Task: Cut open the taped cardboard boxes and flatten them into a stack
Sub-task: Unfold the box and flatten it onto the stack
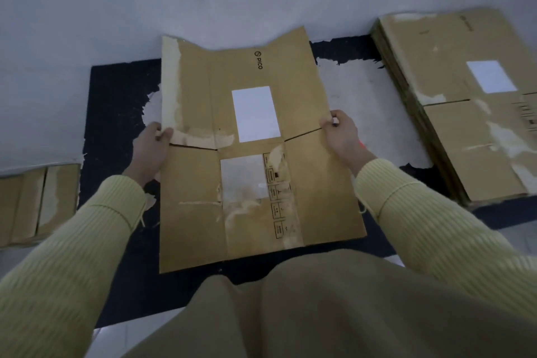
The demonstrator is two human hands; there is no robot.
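Two hands holding a flattened cardboard box [255, 154] at mid-frame, left hand [151, 148] gripping its left edge, right hand [340, 134] fingers [329, 122] pinching its right edge, box hovering over a black mat [122, 96], stack of flattened boxes [453, 96] sitting at upper right.

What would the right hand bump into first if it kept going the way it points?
The flattened cardboard box it grips: the right hand points inward from the box's right edge, so it would likely push across the panel toward the white label.
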